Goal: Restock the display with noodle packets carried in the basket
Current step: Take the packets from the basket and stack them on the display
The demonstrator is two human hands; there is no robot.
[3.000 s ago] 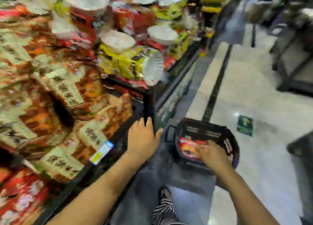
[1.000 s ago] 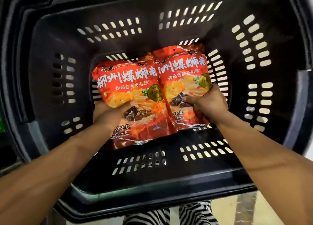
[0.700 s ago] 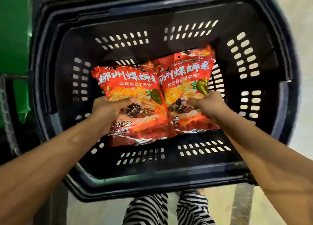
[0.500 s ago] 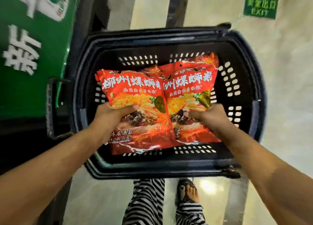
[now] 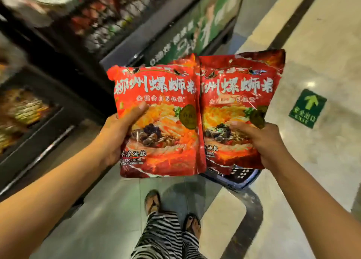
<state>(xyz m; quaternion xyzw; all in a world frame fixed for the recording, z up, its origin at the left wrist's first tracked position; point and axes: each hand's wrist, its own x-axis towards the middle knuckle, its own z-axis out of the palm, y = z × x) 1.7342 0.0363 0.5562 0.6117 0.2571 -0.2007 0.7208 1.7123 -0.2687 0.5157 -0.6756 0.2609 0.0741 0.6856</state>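
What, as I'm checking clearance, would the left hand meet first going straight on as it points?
Past the packet it grips, the left hand probably meets the display's green panel; depth is unclear.

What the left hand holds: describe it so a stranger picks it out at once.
Right of the dark display shelves, two red noodle packets are held side by side. It is the left packet, in the left hand, its edge overlapping the right packet.

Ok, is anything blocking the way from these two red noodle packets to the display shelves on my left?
Nothing visible does. The left hand grips the left noodle packet, the right hand the right noodle packet, both clear of the basket. Only open aisle separates them from the display shelves, which are blurred.
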